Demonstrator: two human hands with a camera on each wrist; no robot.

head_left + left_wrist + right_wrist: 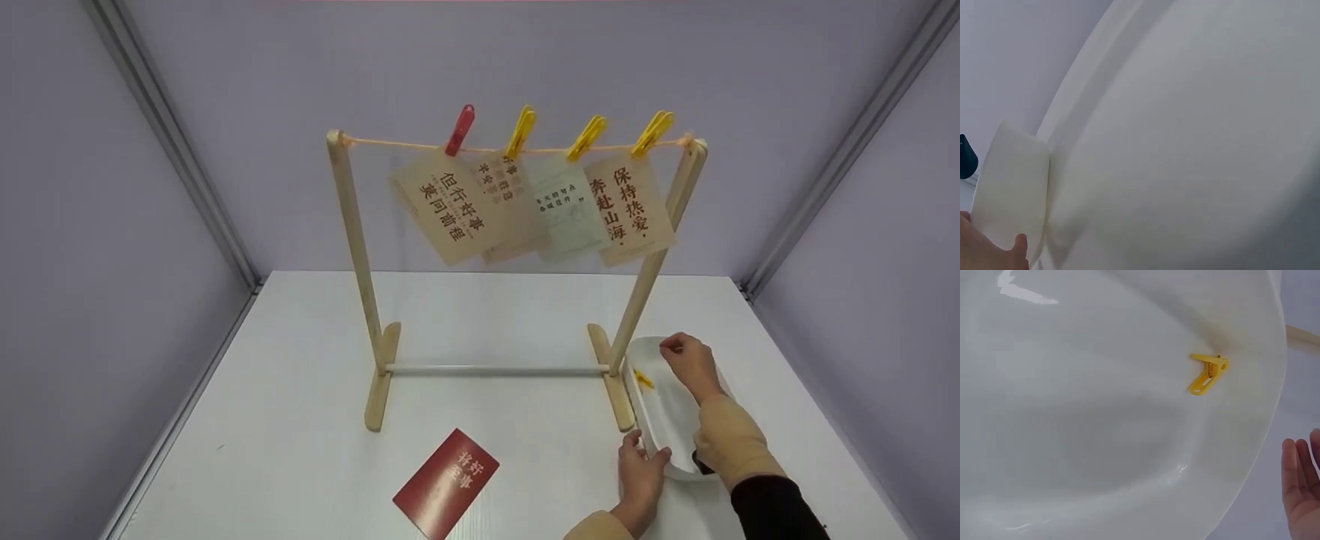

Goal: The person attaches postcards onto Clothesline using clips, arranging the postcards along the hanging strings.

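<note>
My left hand [640, 480] holds the near left corner of a white tray [675, 474], thumb over the rim and fingers along the outside. The left wrist view shows that hand [988, 250] low at the left, against the tray's pale wall [1013, 180]. Over the tray's far part hovers my right hand [690, 366], fingers bent loosely in the head view. From the right wrist, its fingers [1292, 467] look nearly straight, with nothing visible between them. A yellow clothespin [1207, 375] lies in the tray by the wall, below and to the left of the right hand.
Left of the tray stands a wooden rack [356, 247] with an orange string [397, 144]. A red clothespin [460, 129] and several yellow ones [521, 131] hold printed cards [446, 202] on it. A red card [446, 484] lies on the white table [285, 420] in front.
</note>
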